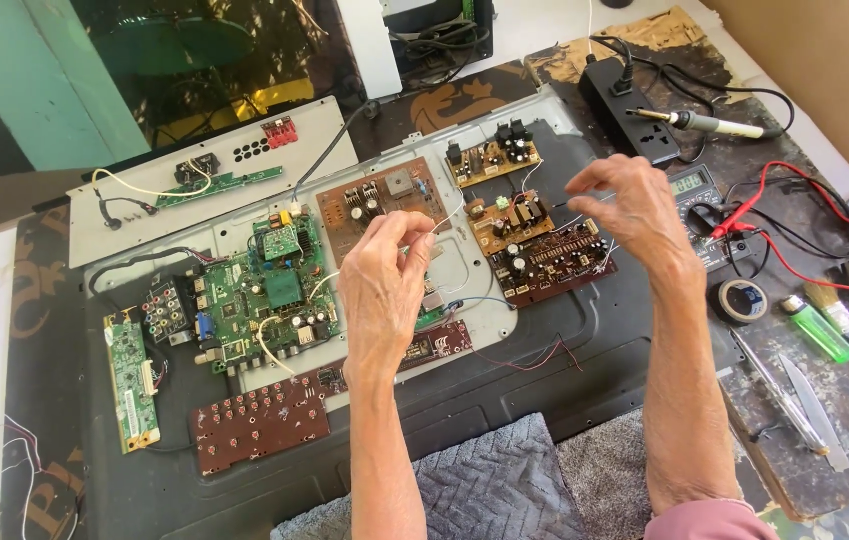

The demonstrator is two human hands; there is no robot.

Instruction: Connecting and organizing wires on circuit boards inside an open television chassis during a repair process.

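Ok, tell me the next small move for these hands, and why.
Probably draw the thin wire taut. The left hand pinches one end and the right hand is raised near the other, both above the brown circuit boards, so the strand hangs slack between them.

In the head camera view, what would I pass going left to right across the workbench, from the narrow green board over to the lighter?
Narrow green board → large green circuit board → left hand → brown circuit board → right hand → roll of black tape → green lighter.
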